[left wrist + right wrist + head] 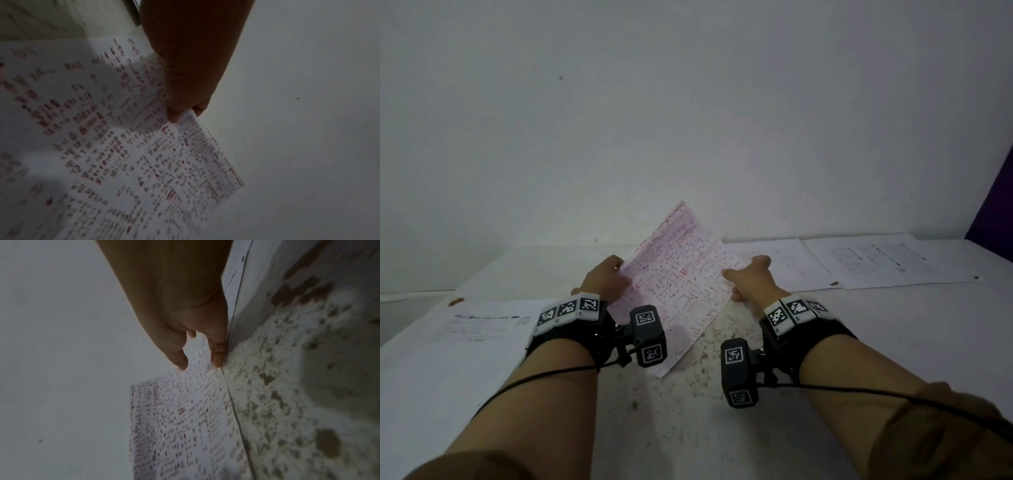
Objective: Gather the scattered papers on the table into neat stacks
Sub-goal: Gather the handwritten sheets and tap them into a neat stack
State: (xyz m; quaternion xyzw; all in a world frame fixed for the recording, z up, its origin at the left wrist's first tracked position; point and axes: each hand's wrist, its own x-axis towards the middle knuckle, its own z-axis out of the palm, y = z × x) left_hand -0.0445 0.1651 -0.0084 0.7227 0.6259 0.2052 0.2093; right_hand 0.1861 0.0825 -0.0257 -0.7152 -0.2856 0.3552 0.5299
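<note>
A sheet covered in red writing (674, 287) is held tilted above the speckled surface (698, 411): its left edge is pinched by the left hand (604, 279), thumb on top, while the right hand (751, 282) is laid against the right edge with fingers (218, 352) nearly straight and thumb apart. The step is best done if the sheet is kept taut, turned square and lowered onto the white pages (887, 262) lying beyond the right fingers. A further page (469, 329) is left outside the left fingers.
</note>
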